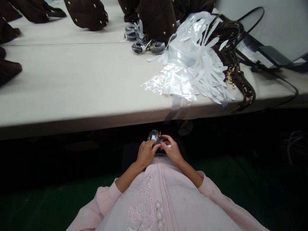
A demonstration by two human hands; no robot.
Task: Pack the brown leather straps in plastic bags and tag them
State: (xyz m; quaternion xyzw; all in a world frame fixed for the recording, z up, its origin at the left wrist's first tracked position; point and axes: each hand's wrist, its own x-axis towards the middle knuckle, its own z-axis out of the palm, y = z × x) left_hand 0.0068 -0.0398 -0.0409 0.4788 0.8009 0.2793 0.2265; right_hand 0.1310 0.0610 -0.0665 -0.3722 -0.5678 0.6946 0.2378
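Close to my lap, below the table's front edge, I hold a coiled dark strap (154,134) in clear plastic wrap. A bit of gold metal shows at its right side. My left hand (145,152) is closed around the near left side of the coil, the thumb pressed towards the right hand. My right hand (173,150) is pinched at the coil's right side, with the end of a white tie (169,146) showing between its fingers. Part of the coil is hidden behind my fingers.
On the cream table (79,80) lie a heap of clear plastic bags (180,77) and white toothed ties (211,73). Several wrapped coils (157,47) sit by brown studded bags (157,19). Loose brown straps (245,85) hang over the front edge at right, near a cable (286,81).
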